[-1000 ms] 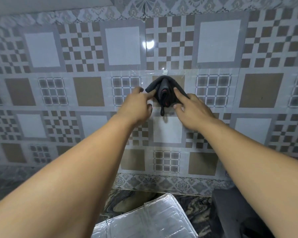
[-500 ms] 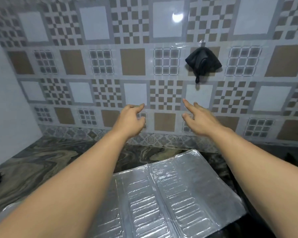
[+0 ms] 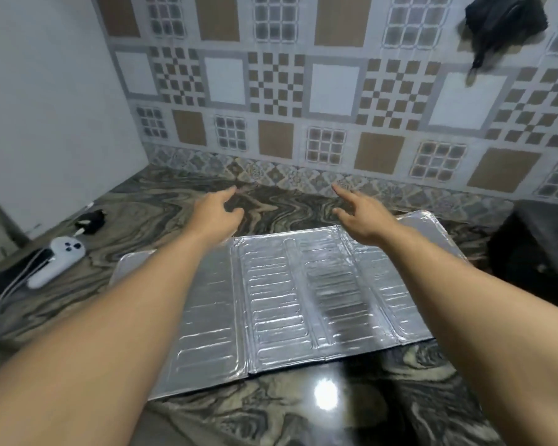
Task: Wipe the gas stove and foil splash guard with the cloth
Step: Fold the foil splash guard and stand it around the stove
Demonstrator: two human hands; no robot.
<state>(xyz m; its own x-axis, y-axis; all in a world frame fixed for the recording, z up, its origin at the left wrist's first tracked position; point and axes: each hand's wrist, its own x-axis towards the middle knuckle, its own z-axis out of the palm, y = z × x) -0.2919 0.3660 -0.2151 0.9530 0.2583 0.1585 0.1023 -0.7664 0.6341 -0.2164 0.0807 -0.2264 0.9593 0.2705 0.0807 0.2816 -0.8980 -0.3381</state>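
The foil splash guard (image 3: 281, 304) lies flat and unfolded on the marbled counter, its ribbed silver panels facing up. A dark cloth (image 3: 504, 19) hangs on the tiled wall at the top right, far above both hands. My left hand (image 3: 215, 212) hovers over the counter just past the guard's far edge, fingers relaxed and holding nothing. My right hand (image 3: 360, 214) is stretched out beside it over the guard's far right corner, fingers spread and holding nothing. The dark edge of the gas stove (image 3: 529, 246) shows at the right.
A white controller (image 3: 57, 260) with a cable lies on the counter at the left, with a small black-and-white object (image 3: 91, 220) behind it. A plain white wall closes the left side. The patterned tile wall (image 3: 303, 91) runs along the back of the counter (image 3: 161, 201).
Both hands let go of the cloth hanging on the wall and dropped to counter height. The view tilted down, bringing the whole foil guard into sight.
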